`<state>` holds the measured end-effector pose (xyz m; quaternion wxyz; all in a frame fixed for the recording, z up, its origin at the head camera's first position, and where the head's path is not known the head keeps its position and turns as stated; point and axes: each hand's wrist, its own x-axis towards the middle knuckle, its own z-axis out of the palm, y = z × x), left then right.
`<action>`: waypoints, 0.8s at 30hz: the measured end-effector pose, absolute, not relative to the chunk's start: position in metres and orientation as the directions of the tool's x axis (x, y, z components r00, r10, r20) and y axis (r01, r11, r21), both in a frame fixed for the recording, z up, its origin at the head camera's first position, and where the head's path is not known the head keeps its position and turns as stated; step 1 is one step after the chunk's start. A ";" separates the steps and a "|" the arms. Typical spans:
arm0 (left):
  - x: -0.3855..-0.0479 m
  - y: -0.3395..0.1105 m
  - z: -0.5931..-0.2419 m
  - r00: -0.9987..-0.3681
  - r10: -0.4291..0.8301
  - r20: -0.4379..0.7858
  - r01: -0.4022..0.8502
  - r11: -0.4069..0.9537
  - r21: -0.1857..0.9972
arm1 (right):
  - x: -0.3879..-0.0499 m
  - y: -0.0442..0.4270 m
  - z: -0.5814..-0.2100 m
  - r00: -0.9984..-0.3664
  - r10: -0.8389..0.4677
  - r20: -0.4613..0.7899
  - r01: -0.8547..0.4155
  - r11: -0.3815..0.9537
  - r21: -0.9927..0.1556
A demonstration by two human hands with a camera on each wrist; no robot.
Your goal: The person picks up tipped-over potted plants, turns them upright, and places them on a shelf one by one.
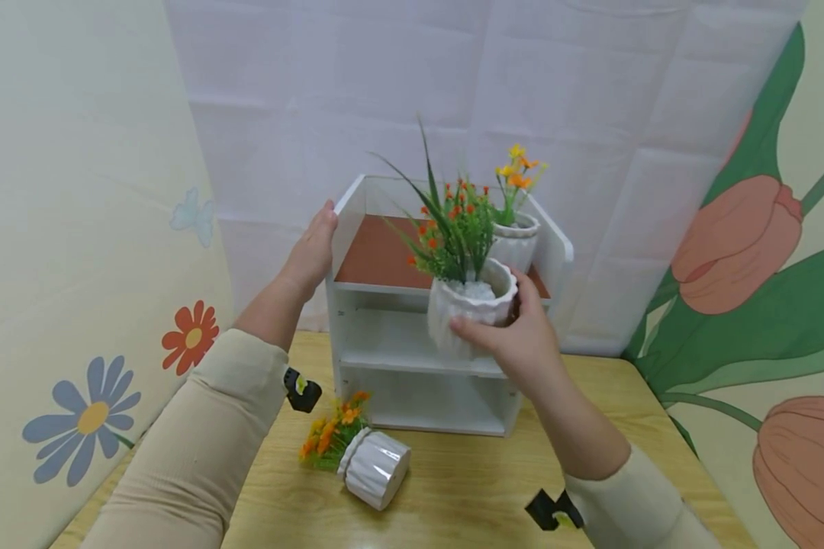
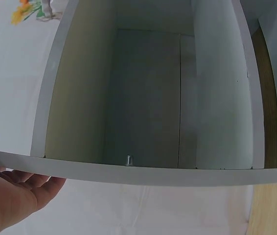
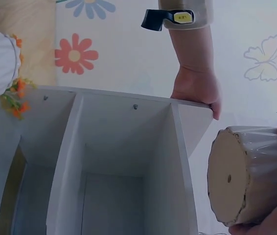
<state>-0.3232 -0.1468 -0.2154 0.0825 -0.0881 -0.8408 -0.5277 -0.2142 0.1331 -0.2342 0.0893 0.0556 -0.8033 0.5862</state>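
Behind everything, cloth [image 1: 398,91]: white and creased, between the left wall [image 1: 75,229] and right wall [image 1: 735,328], both painted with flowers.
Bench [image 1: 467,488]: wood-grained, carrying the shelf [image 1: 398,364].
Shelf: white, upright, two bare-fronted compartments below a red-brown deck [image 1: 378,244].
Left hand [image 1: 309,248]: fingers extended against the shelf's outer left side, near the top rim.
Right hand [image 1: 532,343]: grip closed round the red-flower pot [image 1: 477,309], thumb across its front, fingers at its right side.
Red-flower pot: white, held aloft before the deck, underside exposed in the right wrist view.
Standing pot [image 1: 513,250]: upright on the deck's right part, partly behind the red-flower pot.
Tipped pot [image 1: 378,469]: on its side on the bench, before the shelf, orange flowers [image 1: 336,431] pointing left.
Peg [image 2: 128,160]: metallic, on a compartment's inner wall.
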 end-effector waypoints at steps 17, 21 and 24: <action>-0.324 -0.147 -0.217 -0.971 0.055 0.233 0.234 0.436 0.869 | -0.261 0.111 -0.222 -0.966 0.078 0.245 -0.206 0.335 -0.919; -0.323 -0.147 -0.216 -0.969 0.059 0.240 0.241 0.438 0.866 | -0.271 0.104 -0.220 -0.965 0.116 0.237 -0.187 0.334 -0.924; -0.322 -0.147 -0.217 -0.968 0.062 0.241 0.244 0.434 0.867 | -0.279 0.101 -0.219 -0.963 0.130 0.236 -0.185 0.315 -0.931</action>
